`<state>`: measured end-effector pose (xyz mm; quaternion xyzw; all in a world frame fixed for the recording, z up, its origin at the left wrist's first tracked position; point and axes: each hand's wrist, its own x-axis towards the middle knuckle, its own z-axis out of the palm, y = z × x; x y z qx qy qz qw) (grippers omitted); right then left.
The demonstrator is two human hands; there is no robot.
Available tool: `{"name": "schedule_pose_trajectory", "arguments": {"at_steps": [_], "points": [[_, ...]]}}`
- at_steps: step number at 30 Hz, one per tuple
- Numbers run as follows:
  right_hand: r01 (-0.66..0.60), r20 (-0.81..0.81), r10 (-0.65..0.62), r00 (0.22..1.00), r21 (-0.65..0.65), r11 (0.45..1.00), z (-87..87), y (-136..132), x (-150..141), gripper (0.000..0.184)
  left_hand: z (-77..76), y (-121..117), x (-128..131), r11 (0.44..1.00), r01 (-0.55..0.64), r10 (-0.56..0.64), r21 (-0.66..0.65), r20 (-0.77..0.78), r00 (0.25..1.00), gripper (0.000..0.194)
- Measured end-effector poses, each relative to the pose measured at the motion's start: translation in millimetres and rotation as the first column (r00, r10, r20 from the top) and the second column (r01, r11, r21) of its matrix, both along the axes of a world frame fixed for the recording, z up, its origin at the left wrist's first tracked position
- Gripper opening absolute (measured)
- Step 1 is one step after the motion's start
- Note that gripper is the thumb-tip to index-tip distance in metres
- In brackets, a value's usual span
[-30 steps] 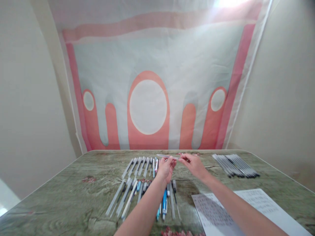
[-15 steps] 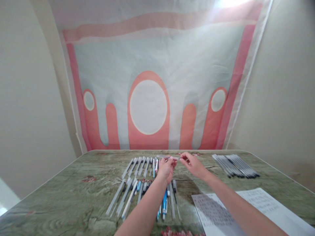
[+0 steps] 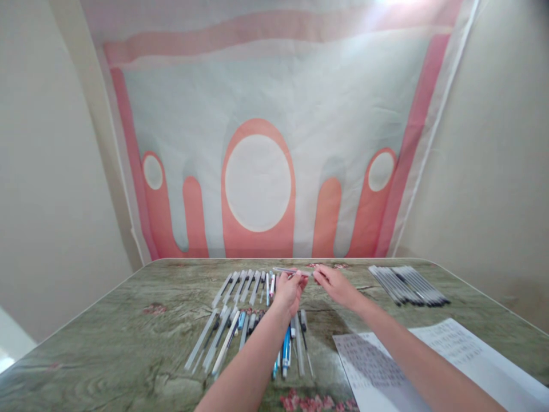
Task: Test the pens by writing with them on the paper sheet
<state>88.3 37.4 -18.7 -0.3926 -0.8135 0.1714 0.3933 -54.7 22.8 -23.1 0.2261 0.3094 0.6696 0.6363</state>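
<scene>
Between my hands, above the far part of the table, a slim translucent pen [image 3: 283,270] lies almost level. My left hand [image 3: 290,292] is closed around its middle, with the thumb on top. At the pen's right end, the fingertips of my right hand [image 3: 334,284] pinch together; the small part there is too fine to make out. Under and beside my left forearm lie pen parts in two rows: clear barrels [image 3: 199,340], thin refills, dark caps and a blue pen [image 3: 286,352]. The forearm hides some of the near row.
A bundle of assembled-looking clear pens with dark tips [image 3: 409,286] lies at the right rear. Sheets of paper with writing [image 3: 377,366] rest at the front right, partly under my right forearm. A printed cloth [image 3: 257,86] hangs behind the wood-patterned table [image 3: 107,343].
My right fingers have closed in a little at the pen's right end. The view has tilted slightly, and the left hand keeps its hold.
</scene>
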Motion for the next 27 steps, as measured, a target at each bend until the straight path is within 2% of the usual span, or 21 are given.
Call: {"name": "schedule_pose_trajectory", "arguments": {"at_steps": [3,5,9,12,14,18,20,24,27], "points": [[-0.019,-0.019,0.017,1.0,-0.092,0.996,-1.9,1.5,-0.6,0.038,-0.5,0.4,0.5,1.0,0.002,-0.002,-0.016,0.0,1.0,0.019],[-0.043,-0.067,0.033,0.997,-0.146,0.988,-1.5,0.9,0.1,0.034,-0.4,0.9,0.3,1.0,-0.007,0.007,-0.021,0.003,1.0,0.019],[-0.04,-0.062,0.036,0.997,-0.061,0.997,1.0,-1.8,1.6,0.024,0.0,0.8,0.0,1.0,-0.01,0.01,-0.022,-0.001,1.0,0.019],[-0.031,-0.03,0.029,0.999,-0.047,0.998,-1.2,-0.7,1.0,0.028,-0.5,-0.3,0.6,1.0,0.004,-0.004,-0.005,-0.027,1.0,0.017],[-0.046,-0.059,0.039,0.998,-0.129,0.991,-4.4,1.6,0.1,0.034,-1.1,-0.8,1.1,1.0,0.01,-0.01,0.013,-0.042,0.999,0.017],[-0.126,-0.184,0.066,0.981,-0.335,0.934,-7.8,4.9,0.2,0.038,-1.9,-0.3,1.8,1.0,0.01,-0.009,0.025,-0.04,0.999,0.017],[-0.135,-0.201,0.072,0.977,-0.322,0.937,-6.9,4.4,1.2,0.034,-2.1,0.2,2.0,1.0,0.005,-0.004,0.03,-0.035,0.999,0.017],[-0.098,-0.154,0.068,0.986,-0.198,0.975,-5.8,2.8,1.8,0.03,-3.0,0.5,2.2,0.999,0.014,-0.013,0.034,-0.036,0.999,0.017],[-0.113,-0.157,0.074,0.985,-0.256,0.96,-8.0,3.9,0.1,0.036,-3.9,0.6,1.9,0.999,0.025,-0.023,0.039,-0.038,0.999,0.016]]}}
